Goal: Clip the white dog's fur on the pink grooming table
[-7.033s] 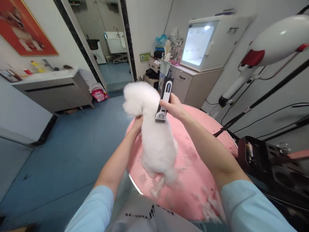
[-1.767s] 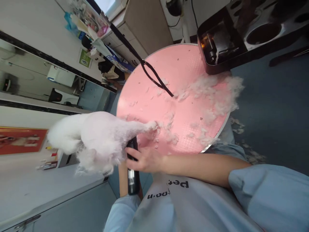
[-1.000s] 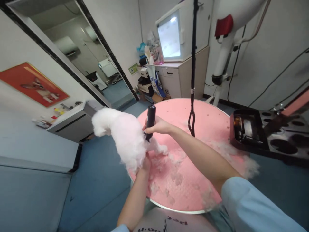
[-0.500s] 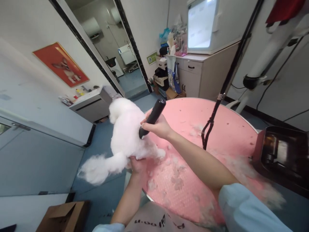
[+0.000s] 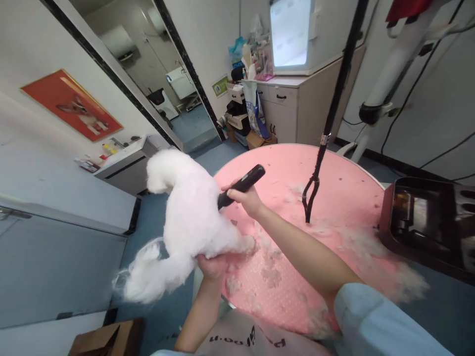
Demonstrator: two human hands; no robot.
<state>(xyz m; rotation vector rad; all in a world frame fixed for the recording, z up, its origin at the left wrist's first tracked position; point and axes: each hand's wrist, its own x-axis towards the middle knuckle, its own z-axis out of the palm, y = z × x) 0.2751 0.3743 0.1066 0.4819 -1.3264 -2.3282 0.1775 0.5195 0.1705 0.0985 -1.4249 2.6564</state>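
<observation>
A small white fluffy dog (image 5: 189,217) stands at the left edge of a round pink table (image 5: 345,198), facing away from me. My right hand (image 5: 247,199) is closed round a black electric clipper (image 5: 241,184), whose head touches the dog's right flank. My left hand (image 5: 212,264) grips the dog's hind leg from below and lifts it. The dog's fluffy tail (image 5: 143,274) hangs off the table's edge at the left.
Clumps of cut white fur (image 5: 356,242) lie over the table. A black grooming arm with a noose (image 5: 315,178) hangs over its middle. A dark tool tray (image 5: 426,222) sits at the right. A white dryer stand (image 5: 386,84), cabinets (image 5: 300,109) and a cardboard box (image 5: 107,338) surround it.
The clipper has tilted flatter and slid along the dog's flank. The view has shifted, and my left hand holds the hind leg a little higher.
</observation>
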